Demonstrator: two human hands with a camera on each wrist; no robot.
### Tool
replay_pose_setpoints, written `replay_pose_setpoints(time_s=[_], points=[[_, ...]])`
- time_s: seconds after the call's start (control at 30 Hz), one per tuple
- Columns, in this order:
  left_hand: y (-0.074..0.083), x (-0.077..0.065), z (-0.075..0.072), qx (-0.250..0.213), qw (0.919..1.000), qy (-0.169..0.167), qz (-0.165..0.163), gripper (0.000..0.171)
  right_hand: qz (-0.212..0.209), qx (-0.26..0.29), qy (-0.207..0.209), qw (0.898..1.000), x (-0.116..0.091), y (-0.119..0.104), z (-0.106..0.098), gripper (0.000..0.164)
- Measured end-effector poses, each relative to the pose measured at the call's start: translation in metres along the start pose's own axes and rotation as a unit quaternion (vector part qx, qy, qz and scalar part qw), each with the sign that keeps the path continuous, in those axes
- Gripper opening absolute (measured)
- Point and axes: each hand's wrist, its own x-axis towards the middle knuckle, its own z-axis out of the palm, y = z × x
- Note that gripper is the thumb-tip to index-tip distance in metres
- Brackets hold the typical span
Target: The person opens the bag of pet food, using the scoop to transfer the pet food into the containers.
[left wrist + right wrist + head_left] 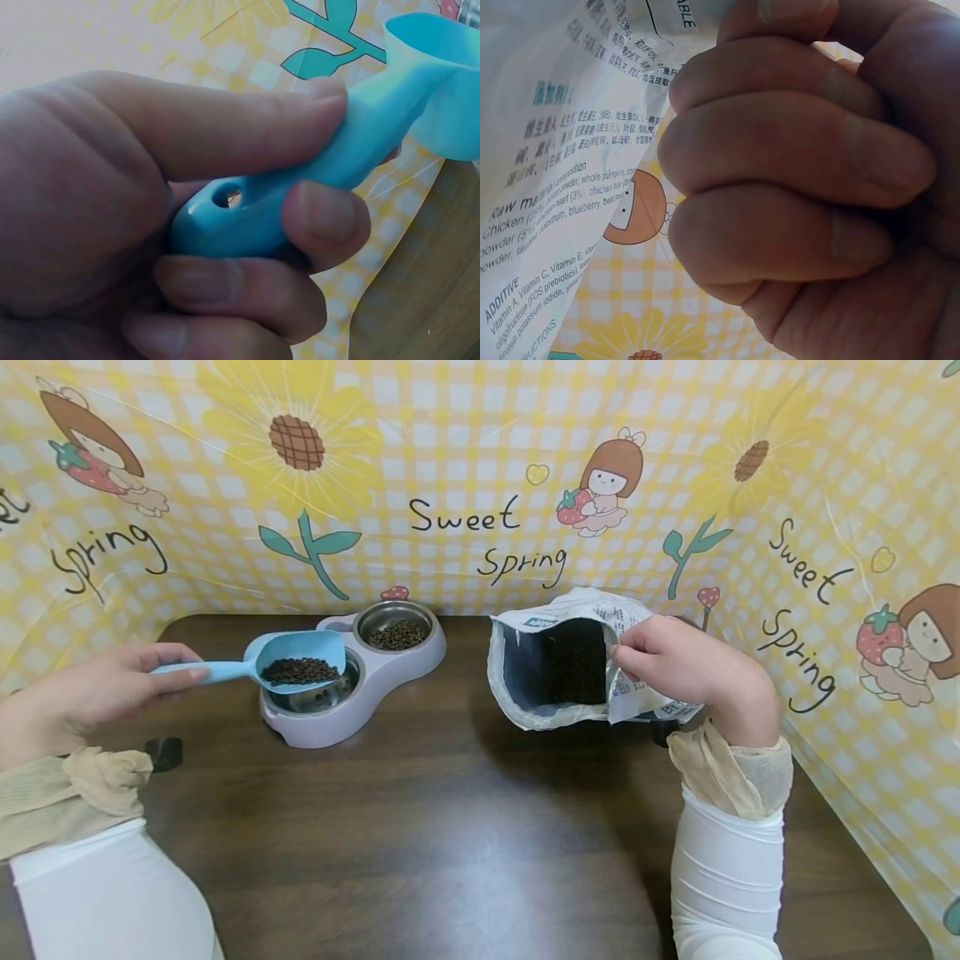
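head view:
- blue scoop point(255, 665), qty 1, w/ load of brown kibble point(300, 672); pos. over front steel bowl point(351, 675) of lilac double feeder point(390, 672).
- l hand point(105, 689): gripping scoop by handle.
- handling, judged: pan best kept level w/ lip well inside bowl rim; low ht & slow wrist roll shd stop pellets bouncing out.
- rear steel bowl point(392, 612): part-filled w/ kibble, just beyond scoop lip; best not knocked.
- white bag point(498, 681), qty 1, silvery lining, mouth open twd wearer, dark contents inside; well apart fr feeder. r hand point(686, 664) gripping its r edge; mouth prob. best held up agst spills. base on table or not: can't tell.
- obstr.: scoop covers part of front bowl, so fill lvl hard to judge; baggy tan cuff point(112, 777) on l wrist cd drag if arm dips.
- surrounds: dark wood-grain table point(420, 843); yellow gingham backdrop point(465, 452), sunflower & "sweet spring" print, close behind feeder & bag, so little room rearward.

l wrist view:
- scoop handle point(225, 232) held btwn thumb & curled fingers; hang hole nr butt. grip far back, so load likely front-heavy; firm thumb advised.
- pan cut off at frame edge.

r wrist view:
- fingers curled beside printed bag panel point(555, 187); ingred. text incl. chicken, "additive". pinch pt unclear here.
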Motion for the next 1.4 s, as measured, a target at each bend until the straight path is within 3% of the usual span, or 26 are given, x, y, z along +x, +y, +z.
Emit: replay_pose_setpoints(time_s=[0.3, 0.43, 0.6, 0.8, 0.93, 1.17, 1.4], points=[[0.003, 0.000, 0.001, 0.028, 0.9995, 0.008, -0.012, 0.017, 0.003, 0.002, 0.001, 1.000, 0.000, 0.001, 0.000, 0.045], [0.004, -0.001, 0.001, 0.010, 0.9997, 0.002, -0.024, 0.030, 0.001, 0.002, 0.002, 1.000, 0.000, 0.002, 0.000, 0.045], [0.005, -0.002, -0.002, -0.019, 0.9992, -0.003, -0.034, 0.029, -0.001, 0.007, 0.001, 1.000, -0.001, 0.000, 0.000, 0.046], [0.012, -0.004, -0.002, 0.011, 0.9993, 0.017, -0.031, 0.035, -0.003, 0.009, 0.001, 1.000, -0.001, 0.000, 0.000, 0.045], [0.013, -0.006, -0.004, 0.007, 0.9991, 0.010, -0.040, 0.029, -0.003, 0.011, 0.000, 1.000, 0.000, 0.000, 0.000, 0.045], [0.016, -0.006, -0.002, 0.018, 0.9993, 0.022, -0.025, 0.045, -0.005, 0.019, -0.005, 1.000, 0.001, 0.001, 0.000, 0.044], [0.018, -0.002, 0.000, 0.046, 0.9981, 0.039, -0.017, 0.048, -0.005, 0.025, -0.007, 1.000, 0.002, 0.001, 0.001, 0.043]])
